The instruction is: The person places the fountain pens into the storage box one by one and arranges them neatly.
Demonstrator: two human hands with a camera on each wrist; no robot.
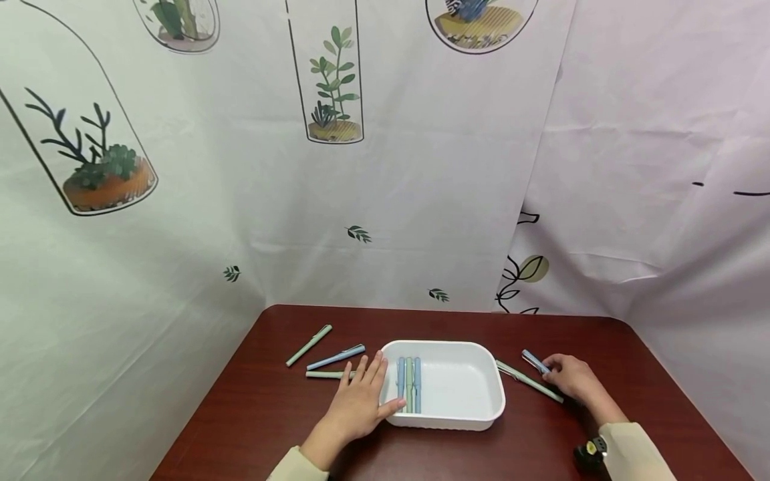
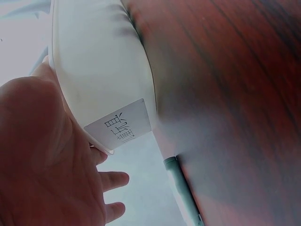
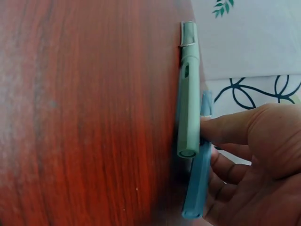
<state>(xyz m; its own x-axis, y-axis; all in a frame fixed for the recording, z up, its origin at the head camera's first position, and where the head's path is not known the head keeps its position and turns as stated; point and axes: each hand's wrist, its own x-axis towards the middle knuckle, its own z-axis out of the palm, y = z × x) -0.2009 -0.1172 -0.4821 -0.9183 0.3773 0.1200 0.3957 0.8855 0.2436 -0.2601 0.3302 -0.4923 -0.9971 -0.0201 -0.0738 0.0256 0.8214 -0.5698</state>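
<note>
My right hand point(image 1: 573, 377) pinches a blue pen point(image 3: 201, 174) between thumb and fingers at the right of the table. Just beside it, toward the tray, lies a green pen point(image 1: 529, 382) with a clip. My left hand point(image 1: 356, 404) rests with spread, straight fingers against the left end of a white tray point(image 1: 460, 381), its thumb over the near left corner. Inside the tray, along the left side, a blue pen point(image 1: 400, 379), a green pen point(image 1: 409, 381) and another blue pen point(image 1: 418, 384) lie side by side.
Left of the tray lie a green pen point(image 1: 309, 345), a blue pen point(image 1: 335, 357) and a second green pen point(image 1: 325, 375), partly behind my left fingers. A label point(image 2: 120, 125) is stuck on the tray's outer wall. A printed curtain point(image 1: 385, 200) hangs behind the brown table point(image 1: 240, 427).
</note>
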